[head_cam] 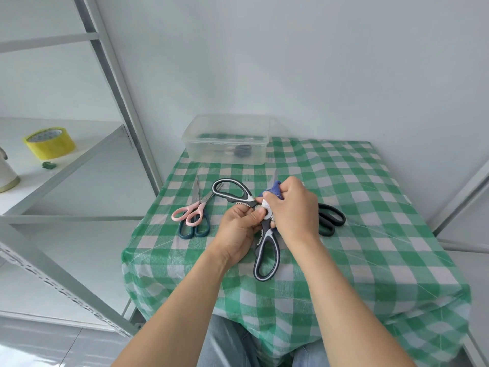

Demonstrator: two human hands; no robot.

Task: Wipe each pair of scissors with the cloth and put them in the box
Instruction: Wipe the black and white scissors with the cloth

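Head view: left hand (236,234) fingers (257,215) grip scissors (265,230), right hand (293,210) fingers (289,185) clutch cloth (275,189).

A green-and-white checked tablecloth (344,194) lies under black-and-white scissors (266,255), a blue cloth (275,188), pink scissors (189,213), dark teal scissors (197,230), black scissors (332,219) and a clear box (227,139), while the tape (50,144) is yellow.

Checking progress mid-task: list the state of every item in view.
Kitchen scissors: handles spread open, gripped by left hand.
Blue cloth: pinched in right hand, at blade.
Pink scissors: lying across teal scissors.
Black scissors: lying on tablecloth.
Box: uncovered, something dark inside.
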